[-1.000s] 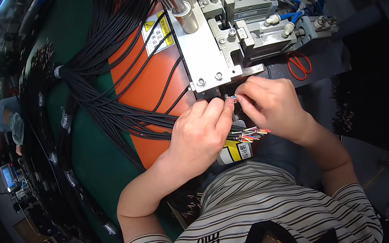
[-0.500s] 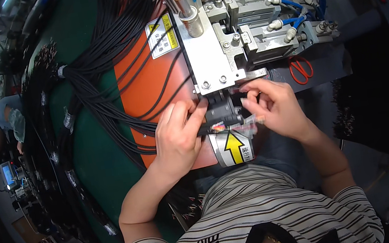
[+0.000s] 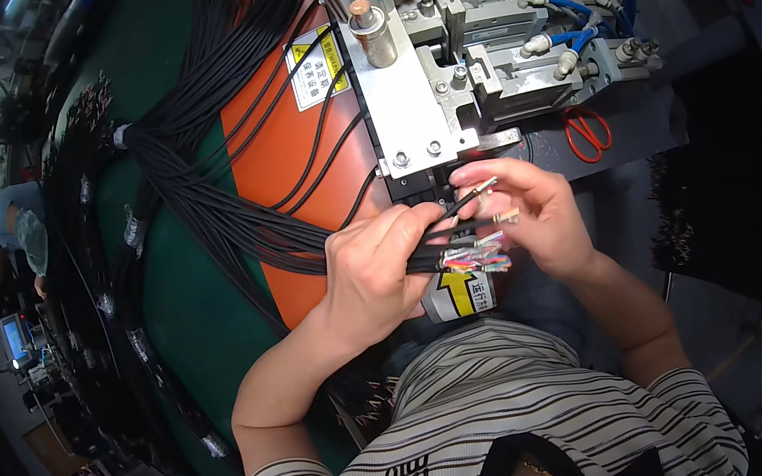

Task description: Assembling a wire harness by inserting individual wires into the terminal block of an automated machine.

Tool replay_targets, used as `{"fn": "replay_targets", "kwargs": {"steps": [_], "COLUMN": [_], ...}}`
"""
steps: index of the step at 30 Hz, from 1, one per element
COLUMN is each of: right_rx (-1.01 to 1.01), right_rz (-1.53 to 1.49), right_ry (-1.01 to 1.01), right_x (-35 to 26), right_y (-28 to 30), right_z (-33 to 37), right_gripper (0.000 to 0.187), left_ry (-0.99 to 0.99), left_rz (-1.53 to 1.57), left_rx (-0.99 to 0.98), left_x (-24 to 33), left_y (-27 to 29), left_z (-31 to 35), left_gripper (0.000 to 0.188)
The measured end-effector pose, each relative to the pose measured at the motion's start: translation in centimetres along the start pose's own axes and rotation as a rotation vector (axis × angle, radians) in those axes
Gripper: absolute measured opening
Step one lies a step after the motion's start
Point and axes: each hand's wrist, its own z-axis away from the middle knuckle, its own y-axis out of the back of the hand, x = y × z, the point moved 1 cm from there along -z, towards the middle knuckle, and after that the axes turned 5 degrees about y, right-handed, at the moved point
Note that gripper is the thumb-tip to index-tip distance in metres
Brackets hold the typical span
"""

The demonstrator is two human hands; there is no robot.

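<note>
My left hand point(image 3: 371, 269) is closed round several black cables point(image 3: 423, 256). Their stripped ends, with thin coloured wires point(image 3: 477, 255), stick out to the right. One cable end points up and right, apart from the lower bunch. My right hand point(image 3: 541, 219) is beside these ends, fingers curved and apart, with nothing visibly gripped; the cable ends partly cover its fingertips. Just beyond both hands is the front of a metal fixture point(image 3: 407, 116) with a dark block under its plate. A yellow arrow label point(image 3: 459, 295) shows below the wires.
Pneumatic cylinders point(image 3: 525, 79) with blue hoses fill the back right. Red-handled scissors point(image 3: 588, 133) lie right of the fixture. A thick bundle of black cables point(image 3: 182, 159) crosses the orange panel point(image 3: 277, 170) and green surface point(image 3: 176, 318). Another person point(image 3: 15, 229) is at far left.
My left hand has shifted slightly right and now holds the cables with their ends exposed, away from the dark block. My right hand's fingers have spread, near the cable ends.
</note>
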Motion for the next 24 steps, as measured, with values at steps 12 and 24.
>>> {"fn": "replay_targets", "kwargs": {"steps": [12,24], "right_rx": [-0.241,-0.058], "right_rz": [-0.286,0.045], "right_ry": [-0.191,0.036], "right_x": [-0.3,0.1], "right_y": [1.9,0.2], "right_z": [-1.4,-0.6], "right_gripper": [0.027,0.018], "left_ry": [0.165,-0.086], "left_rz": [0.447,-0.349], "left_rx": [-0.232,-0.103], "left_x": [-1.1,1.9], "left_y": [1.3,-0.4], "left_z": [-1.0,-0.8], "left_gripper": [0.034,0.037]}}
